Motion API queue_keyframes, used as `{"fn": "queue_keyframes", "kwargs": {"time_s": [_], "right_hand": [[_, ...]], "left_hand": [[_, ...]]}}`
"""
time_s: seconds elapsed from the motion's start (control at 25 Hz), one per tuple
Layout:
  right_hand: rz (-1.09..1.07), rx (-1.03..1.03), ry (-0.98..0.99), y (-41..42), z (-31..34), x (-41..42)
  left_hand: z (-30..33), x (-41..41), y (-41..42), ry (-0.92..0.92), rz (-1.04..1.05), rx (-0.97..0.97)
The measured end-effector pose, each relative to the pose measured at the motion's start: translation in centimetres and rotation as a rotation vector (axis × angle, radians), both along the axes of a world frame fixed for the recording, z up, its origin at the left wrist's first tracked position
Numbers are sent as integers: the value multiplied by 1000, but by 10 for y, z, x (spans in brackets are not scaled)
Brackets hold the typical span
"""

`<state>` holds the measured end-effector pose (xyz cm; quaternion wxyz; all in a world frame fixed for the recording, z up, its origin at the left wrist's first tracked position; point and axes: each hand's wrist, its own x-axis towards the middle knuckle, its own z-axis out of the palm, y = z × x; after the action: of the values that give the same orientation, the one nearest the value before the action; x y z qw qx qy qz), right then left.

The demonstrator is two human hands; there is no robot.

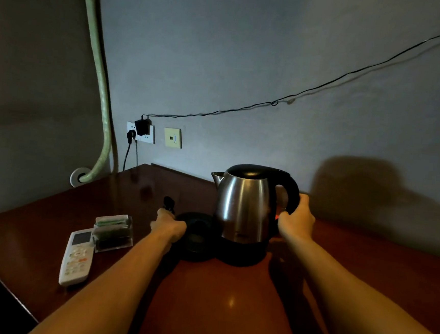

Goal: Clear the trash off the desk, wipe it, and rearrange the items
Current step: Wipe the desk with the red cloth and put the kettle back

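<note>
Kettle (244, 206): stands upright at mid-table, toward the back wall, spout to the left, handle to the right. Brushed steel body, tapering upward; black plastic lid, handle and foot. Its bottom edge sits just beside, possibly overlapping, the base (196, 238), a flat round black disc; whether it is seated or on the wood cannot be told.

Right hand (296, 221): fingers curled round the lower handle, thumb on the near side. Judged a carrying grip, suited to lifting or steadying the kettle.

Left hand (167, 224): fingers closed on the far-left rim of the base, next to a black plug (169, 203) lying behind it. Judged to be holding the disc so the kettle can be set on it, or the pair shifted together.

Table (228, 300): dark red-brown wood, glossy, reflecting a ceiling light. No trash seen; rearranging appears to be the step in hand.

Left of the base: a clear box (113, 233) of green-and-white sachets, and beside it a white remote (76, 259), keys up.

On the wall behind: a socket (140, 132) with two plugs in.
</note>
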<state>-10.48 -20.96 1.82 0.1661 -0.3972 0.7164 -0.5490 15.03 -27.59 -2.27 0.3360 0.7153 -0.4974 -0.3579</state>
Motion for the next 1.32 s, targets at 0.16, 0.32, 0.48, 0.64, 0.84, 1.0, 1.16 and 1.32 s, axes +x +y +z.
{"fn": "queue_keyframes", "kwargs": {"time_s": [0.16,0.32,0.48,0.64,0.84,1.0,1.16,1.32], "right_hand": [[-31,-3,6,9,6,0],[-84,11,46,22,13,-6],[-126,24,78,42,21,-18],[-154,31,76,62,29,-28],[-205,-8,89,82,44,-51],[-250,-22,91,98,55,-75],[-309,-12,93,113,58,-105],[-372,0,84,126,57,-134]], "left_hand": [[-5,2,3,90,7,-17],[-4,2,14,180,-5,-16],[8,-9,38,254,-110,-28],[9,-18,53,325,-144,-114],[17,-48,69,352,-208,-196],[18,-82,69,344,-269,-213],[13,-124,70,282,-350,-210],[6,-167,71,241,-426,-224]]}}
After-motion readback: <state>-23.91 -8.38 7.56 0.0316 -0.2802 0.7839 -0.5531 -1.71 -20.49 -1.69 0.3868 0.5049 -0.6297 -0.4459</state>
